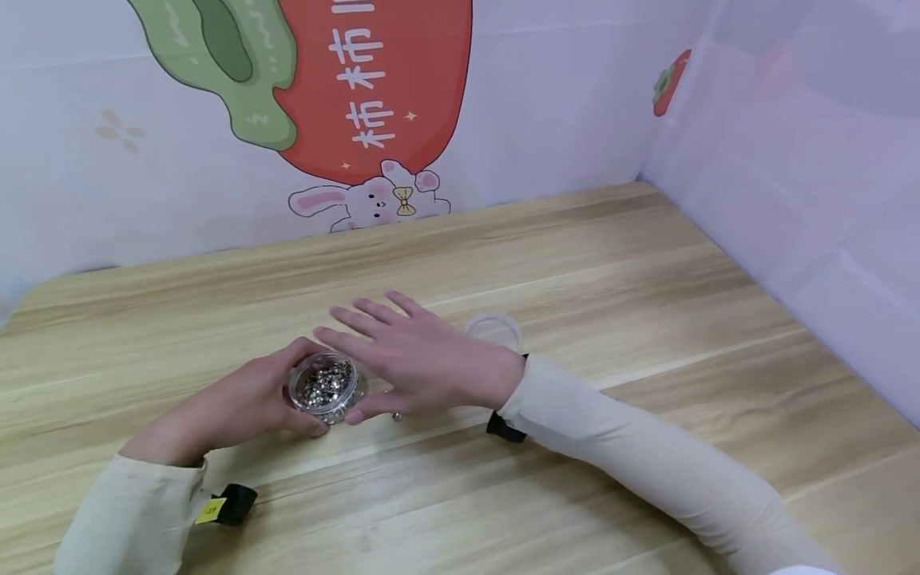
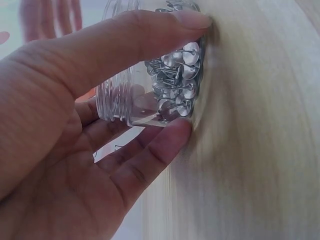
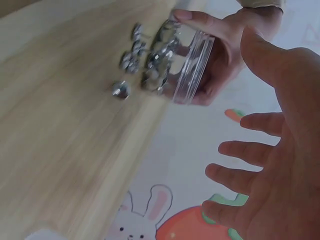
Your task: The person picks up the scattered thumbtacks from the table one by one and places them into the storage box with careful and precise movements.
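A clear plastic jar (image 2: 114, 97) with a threaded neck stands uncapped on the table, partly filled with silver thumbtacks (image 1: 327, 386). My left hand (image 1: 247, 399) grips the jar from its left side, thumb on the near side and fingers round the far side. To the jar's right, my right hand (image 1: 427, 359) is held in the air with fingers spread and nothing in it. A few loose thumbtacks (image 3: 120, 90) lie on the wood beside the jar, mostly hidden under the right hand in the head view, where one thumbtack (image 1: 397, 416) shows.
A round clear lid (image 1: 496, 318) lies on the wood-grain table (image 1: 596, 263) behind the right wrist, partly covered by it. A printed cloth backdrop (image 1: 180, 176) rises along the table's back edge, and a pale panel (image 1: 812, 200) along its right edge.
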Available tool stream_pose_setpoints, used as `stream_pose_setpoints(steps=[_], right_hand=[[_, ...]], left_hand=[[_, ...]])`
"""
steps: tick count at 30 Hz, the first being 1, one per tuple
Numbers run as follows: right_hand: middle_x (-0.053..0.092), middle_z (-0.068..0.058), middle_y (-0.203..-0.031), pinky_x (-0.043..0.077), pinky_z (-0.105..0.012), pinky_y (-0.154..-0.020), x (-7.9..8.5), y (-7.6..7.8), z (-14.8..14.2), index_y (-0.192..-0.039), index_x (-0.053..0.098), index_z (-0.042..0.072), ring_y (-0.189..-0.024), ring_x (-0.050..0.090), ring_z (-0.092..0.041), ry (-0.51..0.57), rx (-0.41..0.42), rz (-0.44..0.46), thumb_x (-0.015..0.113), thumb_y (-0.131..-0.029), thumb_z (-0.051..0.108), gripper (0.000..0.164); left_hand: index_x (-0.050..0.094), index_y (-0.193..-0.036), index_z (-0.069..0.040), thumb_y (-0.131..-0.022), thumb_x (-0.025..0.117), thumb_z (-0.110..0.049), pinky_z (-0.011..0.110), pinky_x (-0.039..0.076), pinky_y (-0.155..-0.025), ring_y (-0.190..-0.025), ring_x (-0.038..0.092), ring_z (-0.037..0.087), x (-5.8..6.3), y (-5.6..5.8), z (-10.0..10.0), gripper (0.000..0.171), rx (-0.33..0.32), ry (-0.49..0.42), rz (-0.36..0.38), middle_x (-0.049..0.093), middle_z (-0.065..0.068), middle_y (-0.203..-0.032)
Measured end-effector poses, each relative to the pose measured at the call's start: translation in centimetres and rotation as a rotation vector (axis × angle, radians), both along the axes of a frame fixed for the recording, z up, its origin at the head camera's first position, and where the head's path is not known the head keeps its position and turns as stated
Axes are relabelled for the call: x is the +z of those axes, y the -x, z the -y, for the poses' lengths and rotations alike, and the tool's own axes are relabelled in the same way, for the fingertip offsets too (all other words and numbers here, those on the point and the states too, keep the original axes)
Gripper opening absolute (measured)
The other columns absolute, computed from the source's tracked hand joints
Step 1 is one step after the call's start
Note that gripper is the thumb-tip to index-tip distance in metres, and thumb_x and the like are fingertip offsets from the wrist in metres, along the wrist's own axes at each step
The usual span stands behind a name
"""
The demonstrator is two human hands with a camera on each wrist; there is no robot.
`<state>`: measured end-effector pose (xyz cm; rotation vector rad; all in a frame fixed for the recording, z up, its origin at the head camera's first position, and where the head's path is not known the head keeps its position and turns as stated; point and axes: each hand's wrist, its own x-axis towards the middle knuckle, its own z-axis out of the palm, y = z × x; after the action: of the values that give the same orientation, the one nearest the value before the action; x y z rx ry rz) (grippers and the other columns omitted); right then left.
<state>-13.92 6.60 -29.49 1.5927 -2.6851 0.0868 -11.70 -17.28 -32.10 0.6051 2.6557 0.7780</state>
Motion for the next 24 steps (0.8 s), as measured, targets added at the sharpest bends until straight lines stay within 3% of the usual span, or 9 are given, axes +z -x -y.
stream_pose_setpoints(steps=[10, 14, 19, 24], right_hand=[[0.034, -0.007, -0.156, 0.015, -0.056, -0.117, -0.4, 0.6, -2.5, -0.153, 0.027, 0.019, -0.14, 0.029, -0.026, 0.01, -0.037, 0.057, 0.055, -0.087, 0.062, 0.083], [0.048, -0.003, -0.147, 0.025, -0.052, -0.115, -0.6, 0.6, -2.1, -0.149, 0.036, 0.019, -0.132, 0.042, -0.022, -0.022, -0.025, 0.088, 0.061, -0.089, 0.052, 0.073], [0.063, -0.001, -0.128, 0.04, -0.045, -0.106, -1.1, 0.5, -1.9, -0.137, 0.052, 0.019, -0.115, 0.055, -0.02, -0.065, -0.001, 0.083, 0.063, -0.093, 0.034, 0.048], [0.069, 0.004, -0.091, 0.048, -0.044, -0.091, -1.4, 0.6, -2.0, -0.103, 0.07, 0.018, -0.086, 0.061, -0.014, -0.056, 0.026, 0.071, 0.063, -0.092, 0.019, 0.013]], left_hand=[[0.046, -0.127, -0.009, -0.065, 0.086, -0.042, 0.06, 0.047, -0.088, -0.108, 0.057, 0.033, -0.1, 0.0, -0.2, 0.081, 0.008, 0.004, 0.0, 0.062, 0.017, -0.122], [0.045, -0.127, -0.008, -0.065, 0.086, -0.041, 0.061, 0.046, -0.089, -0.109, 0.056, 0.034, -0.1, -0.1, -0.1, 0.081, 0.008, 0.003, 0.019, 0.061, 0.018, -0.123], [0.045, -0.128, -0.007, -0.065, 0.086, -0.041, 0.062, 0.047, -0.088, -0.109, 0.057, 0.035, -0.1, 0.0, -0.2, 0.083, 0.007, 0.008, 0.021, 0.061, 0.019, -0.123], [0.045, -0.128, -0.008, -0.064, 0.086, -0.043, 0.062, 0.047, -0.089, -0.109, 0.057, 0.035, 0.0, 0.1, -0.2, 0.083, 0.006, 0.022, 0.011, 0.061, 0.019, -0.123]])
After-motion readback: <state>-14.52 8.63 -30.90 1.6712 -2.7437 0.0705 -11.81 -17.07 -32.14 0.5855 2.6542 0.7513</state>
